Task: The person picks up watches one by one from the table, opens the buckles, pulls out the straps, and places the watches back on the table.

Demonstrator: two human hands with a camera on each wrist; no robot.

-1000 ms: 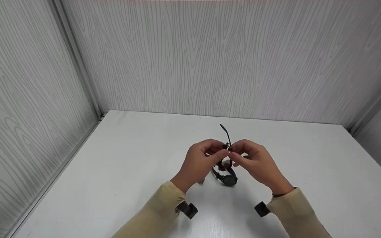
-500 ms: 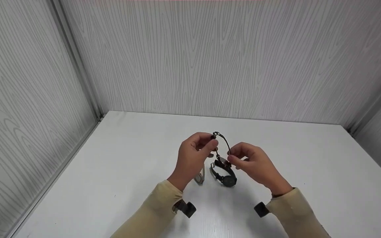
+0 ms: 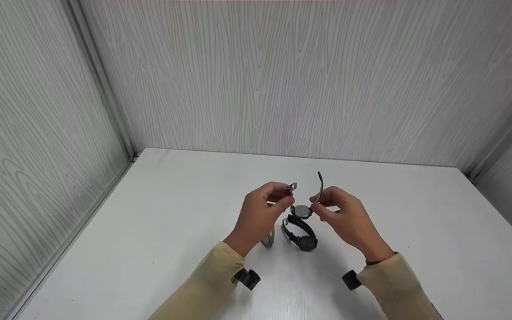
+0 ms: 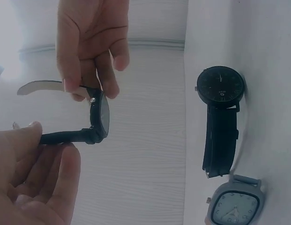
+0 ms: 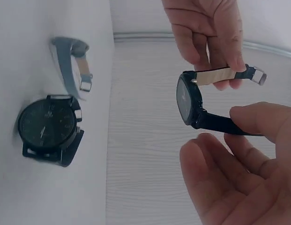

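Between both hands hangs a dark wristwatch (image 3: 301, 211), its strap unfastened and its two halves apart. My left hand (image 3: 260, 209) pinches the half with the buckle (image 5: 259, 75); this half has a tan lining. My right hand (image 3: 345, 215) pinches the other strap half between thumb and fingers, with its free end sticking up. The watch case (image 4: 100, 116) hangs lowest, clear of the table in the wrist views. Below it, a black wristwatch (image 3: 307, 242) lies on the table, its strap forming a loop. Beside my left hand lies a grey-blue wristwatch (image 4: 235, 208), partly hidden in the head view.
The white table (image 3: 185, 186) runs back to a pale wood-grain panel (image 3: 260, 89), with another panel (image 3: 38, 155) along the left. Small black devices sit at both wrists, on the beige sleeves (image 3: 207, 284).
Both hands were together at the strap's buckle, then moved apart. The strap ends, joined half a second ago, are now separate. The two watches on the table have stayed put.
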